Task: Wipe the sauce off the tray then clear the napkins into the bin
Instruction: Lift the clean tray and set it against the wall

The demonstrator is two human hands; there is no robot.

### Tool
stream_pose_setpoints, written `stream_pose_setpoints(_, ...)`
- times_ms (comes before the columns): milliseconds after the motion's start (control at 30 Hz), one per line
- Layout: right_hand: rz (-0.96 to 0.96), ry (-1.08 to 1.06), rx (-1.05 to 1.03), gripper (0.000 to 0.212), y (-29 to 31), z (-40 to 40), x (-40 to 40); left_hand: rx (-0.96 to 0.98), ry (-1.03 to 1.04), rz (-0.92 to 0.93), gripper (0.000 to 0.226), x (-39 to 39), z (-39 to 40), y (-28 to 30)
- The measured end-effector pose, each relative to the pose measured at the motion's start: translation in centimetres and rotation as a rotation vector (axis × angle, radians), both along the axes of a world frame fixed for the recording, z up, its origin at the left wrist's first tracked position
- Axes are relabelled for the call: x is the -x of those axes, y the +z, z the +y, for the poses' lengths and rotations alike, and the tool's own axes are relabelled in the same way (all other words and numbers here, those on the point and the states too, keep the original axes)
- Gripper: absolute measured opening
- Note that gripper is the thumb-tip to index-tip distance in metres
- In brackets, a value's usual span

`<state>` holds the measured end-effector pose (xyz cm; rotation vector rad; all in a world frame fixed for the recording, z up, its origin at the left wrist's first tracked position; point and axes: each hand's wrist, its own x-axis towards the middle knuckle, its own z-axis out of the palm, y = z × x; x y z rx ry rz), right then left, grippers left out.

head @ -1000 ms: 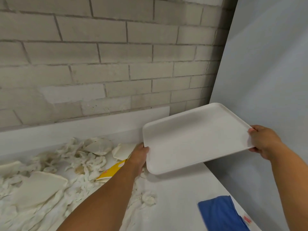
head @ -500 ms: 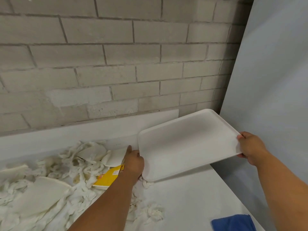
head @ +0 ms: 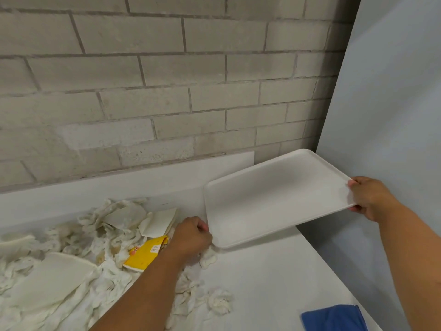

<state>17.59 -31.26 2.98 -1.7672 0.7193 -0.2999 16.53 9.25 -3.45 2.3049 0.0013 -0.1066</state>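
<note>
A white rectangular tray (head: 272, 199) is held tilted above the far right part of the white counter, its surface looking clean. My left hand (head: 191, 235) grips the tray's near left corner. My right hand (head: 368, 198) grips its right edge, thumb on top. A heap of crumpled white napkins (head: 100, 237) covers the counter's left side, with loose balls (head: 219, 304) nearer me. No bin is in view.
Among the napkins lie white plate-like pieces (head: 52, 275) and a yellow packet (head: 145, 254). A blue cloth (head: 334, 318) lies at the counter's near right edge. A brick wall (head: 167, 91) stands behind the counter, a pale panel (head: 393, 115) to the right.
The tray has stayed in both hands and shifted slightly left and lower toward the counter. My left fingers have curled tighter on its corner.
</note>
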Motion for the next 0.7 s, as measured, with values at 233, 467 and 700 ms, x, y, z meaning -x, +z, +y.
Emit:
stream_pose_setpoints(233,0.028,0.009,0.026,0.022,-1.5,-0.1,-0.2,-0.368,-0.264,0.002,0.020,0.6,2.2,-0.8)
stream_pose_setpoints(467,0.026,0.046,0.059,0.023,-2.6,2.8,-0.7,-0.470,0.065,0.044,0.028,-0.1,5.9,0.5)
stream_pose_setpoints(700,0.053,0.079,0.064,0.026,-3.9,5.2,-1.6,-0.314,0.193,-0.084,0.037,-1.9,3.0,-0.1)
